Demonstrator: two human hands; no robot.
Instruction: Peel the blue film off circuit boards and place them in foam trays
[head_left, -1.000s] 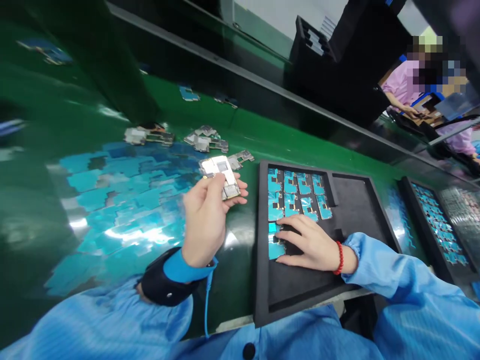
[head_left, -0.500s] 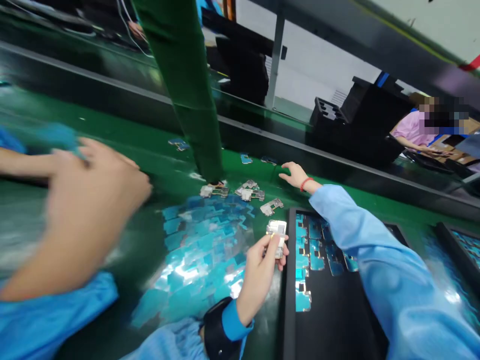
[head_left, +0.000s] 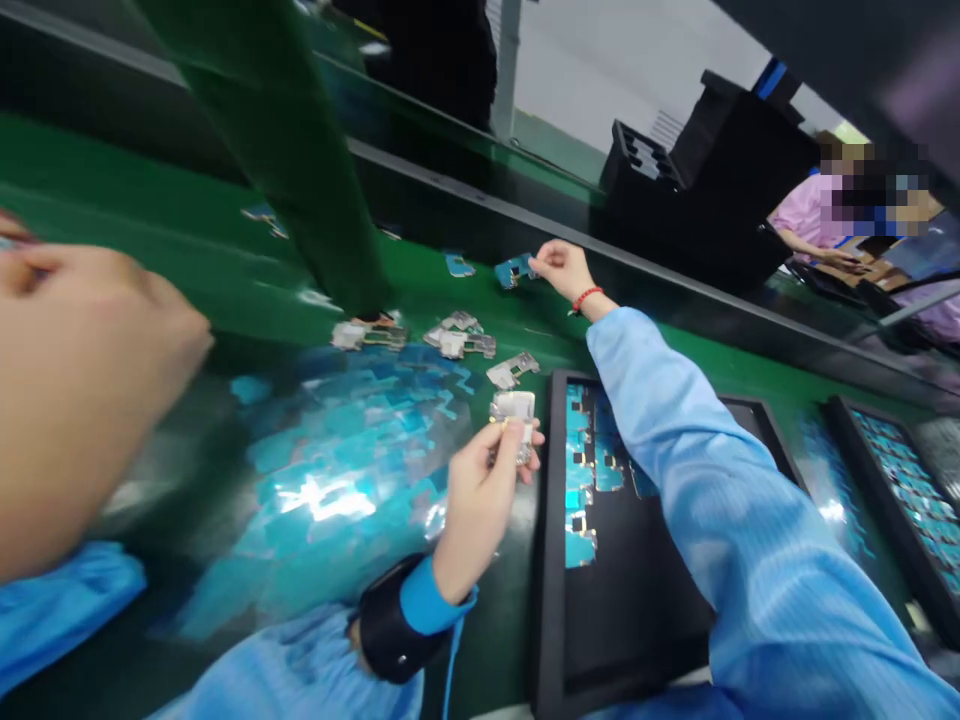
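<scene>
My left hand (head_left: pixel 476 495), with a black strap at the wrist, is closed around a small silver-coloured circuit board (head_left: pixel 515 407) near the tray's left edge. Whether more than one board lies in that grip, I cannot tell. Farther back, my right hand (head_left: pixel 564 268), wearing a red bracelet, pinches the edge of a blue circuit board (head_left: pixel 511 271) at the green table surface. Another blue board (head_left: pixel 458 265) lies just left of it. Silver boards (head_left: pixel 457 337) lie between my hands, one single board (head_left: pixel 513 370) close to my left fingers.
A black tray (head_left: pixel 630 610) holds rows of blue boards, partly hidden by my right sleeve. Blue-green film pieces (head_left: pixel 330 500) cover the table at left. A green-wrapped post (head_left: pixel 322 200) rises behind them. Another person's hand (head_left: pixel 90 380) is at far left. A second tray (head_left: pixel 892 500) stands right.
My right hand has gone from spread fingers to a pinch on the blue board. My left hand still holds the silver board. The view has shifted, and the other person's hand has moved left.
</scene>
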